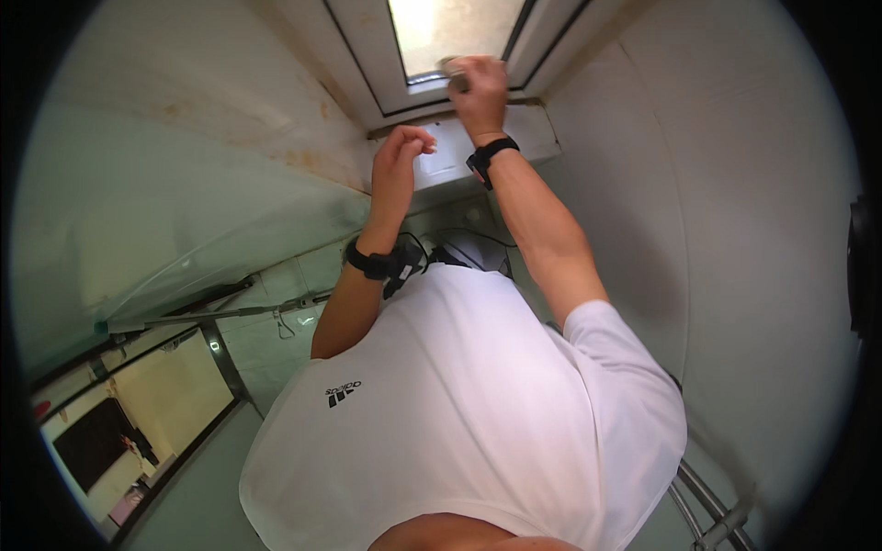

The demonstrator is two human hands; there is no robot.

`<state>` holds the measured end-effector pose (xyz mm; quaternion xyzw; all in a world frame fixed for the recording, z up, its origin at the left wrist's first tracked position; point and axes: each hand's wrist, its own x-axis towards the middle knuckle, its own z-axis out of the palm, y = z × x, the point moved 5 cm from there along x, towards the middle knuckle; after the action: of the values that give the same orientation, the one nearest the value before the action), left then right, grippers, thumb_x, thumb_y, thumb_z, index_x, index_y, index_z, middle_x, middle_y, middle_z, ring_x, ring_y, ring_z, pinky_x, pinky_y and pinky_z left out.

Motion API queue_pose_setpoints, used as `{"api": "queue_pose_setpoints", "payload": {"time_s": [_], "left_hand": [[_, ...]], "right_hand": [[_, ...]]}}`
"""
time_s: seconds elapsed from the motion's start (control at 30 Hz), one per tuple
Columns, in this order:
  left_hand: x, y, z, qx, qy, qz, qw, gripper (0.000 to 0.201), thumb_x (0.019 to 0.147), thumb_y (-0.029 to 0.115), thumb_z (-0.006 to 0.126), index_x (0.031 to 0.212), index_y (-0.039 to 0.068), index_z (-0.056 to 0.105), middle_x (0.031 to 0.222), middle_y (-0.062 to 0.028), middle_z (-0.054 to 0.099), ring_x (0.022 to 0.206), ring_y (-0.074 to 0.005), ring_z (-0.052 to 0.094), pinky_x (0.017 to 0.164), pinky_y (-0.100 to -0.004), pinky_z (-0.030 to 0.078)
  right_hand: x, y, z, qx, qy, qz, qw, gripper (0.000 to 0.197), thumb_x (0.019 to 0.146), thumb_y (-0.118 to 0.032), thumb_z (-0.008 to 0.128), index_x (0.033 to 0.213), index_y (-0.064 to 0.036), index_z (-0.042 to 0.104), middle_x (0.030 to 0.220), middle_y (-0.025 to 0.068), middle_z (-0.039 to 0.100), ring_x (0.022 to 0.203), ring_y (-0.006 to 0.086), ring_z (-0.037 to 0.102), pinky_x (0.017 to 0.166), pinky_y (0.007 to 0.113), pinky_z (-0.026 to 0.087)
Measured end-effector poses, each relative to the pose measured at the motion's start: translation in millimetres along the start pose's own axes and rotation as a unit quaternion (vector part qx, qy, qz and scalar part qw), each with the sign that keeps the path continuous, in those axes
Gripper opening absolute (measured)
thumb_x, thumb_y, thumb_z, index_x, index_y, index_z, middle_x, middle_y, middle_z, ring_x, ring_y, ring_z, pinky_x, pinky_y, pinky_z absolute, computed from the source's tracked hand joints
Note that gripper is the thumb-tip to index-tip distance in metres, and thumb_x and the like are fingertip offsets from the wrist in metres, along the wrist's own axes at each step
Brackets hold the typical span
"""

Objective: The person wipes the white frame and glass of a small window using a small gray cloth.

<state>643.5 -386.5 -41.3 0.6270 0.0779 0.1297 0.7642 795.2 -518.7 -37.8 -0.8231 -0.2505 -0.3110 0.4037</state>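
My right hand [481, 92] is raised to the lower edge of a window [432, 41], with its fingers closed around a small grey-brown object [454, 70]. Motion blur hides what kind of object that is. Lower and to the left, my left hand [397, 151] hangs over the white window sill [446, 156] with its fingers curled together. Nothing shows in that hand, and it is apart from the window frame [397, 96]. Each wrist wears a black strap.
Pale walls rise close on both sides, the left one [230, 138] with brownish stains. A metal rod [230, 312] runs along the lower left, above a mirror or framed opening [147, 413]. Metal tubing [712, 505] stands at lower right. Dark cables [469, 237] hang below the sill.
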Motion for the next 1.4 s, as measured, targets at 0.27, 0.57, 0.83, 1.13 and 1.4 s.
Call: {"api": "queue_pose_setpoints", "payload": {"time_s": [0.27,0.57,0.83,1.13,1.4], "left_hand": [[53.9,-13.6,43.5,-0.045,-0.031,-0.014,0.998,0.038,0.116,0.031,0.044,0.102,0.003,0.066,0.085,-0.0021,0.065,0.077,-0.0113,0.062,0.075,-0.0266,0.052],[126.8,-71.3,87.8,-0.089,0.051,-0.004,0.995,0.039,0.116,0.039,0.046,0.103,0.006,0.064,0.082,-0.0039,0.067,0.071,-0.0132,0.066,0.066,-0.0264,0.055],[137.2,-85.1,98.0,-0.112,0.127,0.008,0.985,0.039,0.117,0.035,0.043,0.104,0.004,0.062,0.085,-0.0057,0.068,0.068,-0.0146,0.065,0.065,-0.0294,0.056],[134.6,-84.1,96.4,-0.145,0.140,0.012,0.979,0.037,0.116,0.033,0.045,0.103,0.003,0.063,0.086,-0.0062,0.068,0.067,-0.0148,0.064,0.065,-0.0287,0.055],[134.3,-87.9,96.5,-0.175,0.172,0.022,0.969,0.037,0.116,0.033,0.045,0.100,0.004,0.062,0.081,-0.0058,0.066,0.063,-0.0138,0.059,0.060,-0.0281,0.050]], "right_hand": [[-55.1,14.6,-59.1,0.134,0.059,0.181,0.973,0.035,0.073,0.000,0.078,0.108,-0.0031,0.073,0.108,0.0112,0.068,0.103,0.0312,0.068,0.093,0.038,0.055],[-113.8,82.8,-74.2,0.200,-0.021,0.345,0.917,0.029,0.081,-0.002,0.075,0.110,-0.0008,0.071,0.106,0.0102,0.070,0.099,0.0218,0.069,0.089,0.033,0.054],[-128.6,113.6,-74.7,0.188,-0.079,0.410,0.889,0.032,0.084,-0.015,0.082,0.107,0.0011,0.068,0.100,0.0108,0.074,0.090,0.0199,0.069,0.085,0.034,0.054],[-122.3,129.3,-71.7,0.210,-0.069,0.496,0.840,0.031,0.084,-0.020,0.086,0.101,0.0000,0.069,0.079,0.0048,0.068,0.057,0.0118,0.059,0.049,0.030,0.046],[-117.8,121.7,-74.4,0.178,-0.087,0.488,0.850,0.032,0.085,-0.021,0.086,0.103,-0.0012,0.069,0.077,0.0031,0.068,0.053,0.0112,0.057,0.049,0.030,0.045]]}}
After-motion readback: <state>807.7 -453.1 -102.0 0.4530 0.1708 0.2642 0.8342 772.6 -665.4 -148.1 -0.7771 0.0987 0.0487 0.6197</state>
